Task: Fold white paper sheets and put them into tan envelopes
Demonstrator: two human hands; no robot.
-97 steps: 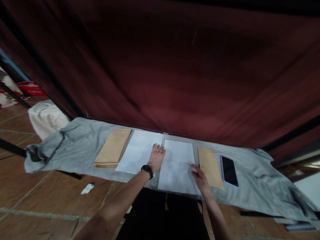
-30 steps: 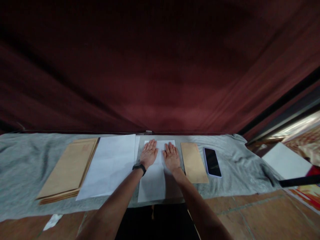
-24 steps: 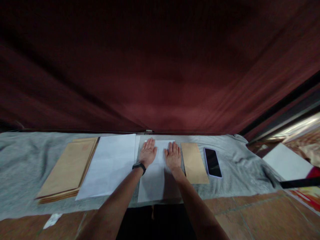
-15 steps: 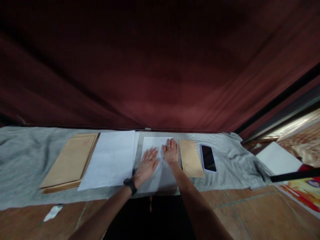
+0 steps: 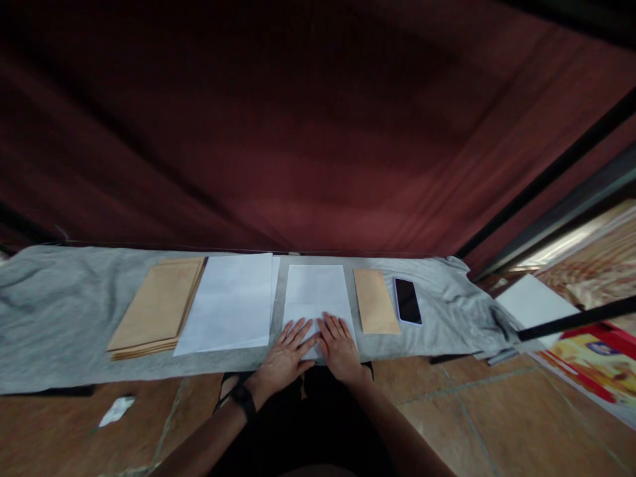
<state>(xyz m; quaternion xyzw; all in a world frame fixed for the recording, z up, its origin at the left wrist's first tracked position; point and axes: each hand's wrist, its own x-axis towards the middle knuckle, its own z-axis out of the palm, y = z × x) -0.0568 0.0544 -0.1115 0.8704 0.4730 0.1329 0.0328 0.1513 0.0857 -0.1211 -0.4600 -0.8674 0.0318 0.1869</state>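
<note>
Counter [image 5: 447,341], draped in grey cloth, against a dark red fabric backdrop [image 5: 308,146]; contents from left to right.

Scrap of crumpled white material [image 5: 116,411]: on the brown tiled floor [image 5: 154,430], near left.

Stack of large brown paper envelopes [image 5: 158,301]: left part of the counter, edges slightly fanned.

White paper sheets [image 5: 226,301], overlapping: just right of the envelopes.

Left hand [image 5: 285,358], black band [image 5: 242,401] at the wrist: open, fingers spread flat on the single sheet's near left part, gripping nothing.

Single white rectangular paper sheet [image 5: 315,285]: mid-counter, under both hands' fingers.

Right hand [image 5: 340,348]: open, fingers extended flat on the near right part.

Single brown paper envelope [image 5: 376,301]: right of the sheet, apart from it.

Dark-screened phone, pale lilac rim [image 5: 407,301]: just right of that envelope.
</note>
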